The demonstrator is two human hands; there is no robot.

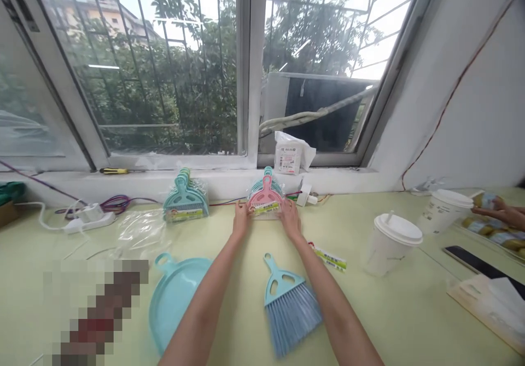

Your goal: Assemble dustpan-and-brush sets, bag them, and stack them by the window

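Both my arms reach forward to a row of bagged mini dustpan-and-brush sets leaning at the wall. In front stands a pink dustpan set (pixel 266 195) in clear wrap with a green-yellow label, with turquoise ones behind it. My left hand (pixel 241 218) grips its left edge; my right hand (pixel 291 219) grips the right edge. A second row of turquoise dustpan sets (pixel 185 197) stands to the left. Between my forearms lies a loose turquoise hand brush (pixel 287 295) with blue-grey bristles. A turquoise dustpan (pixel 180 284) lies partly behind my left forearm.
Left are a power strip (pixel 89 221), cables and a clear plastic bag (pixel 141 229). Right are a loose label (pixel 330 258), two lidded paper cups (pixel 394 243), (pixel 445 213), a phone (pixel 479 265) and tissues (pixel 492 300). Another person's hand (pixel 502 211) holds something at far right.
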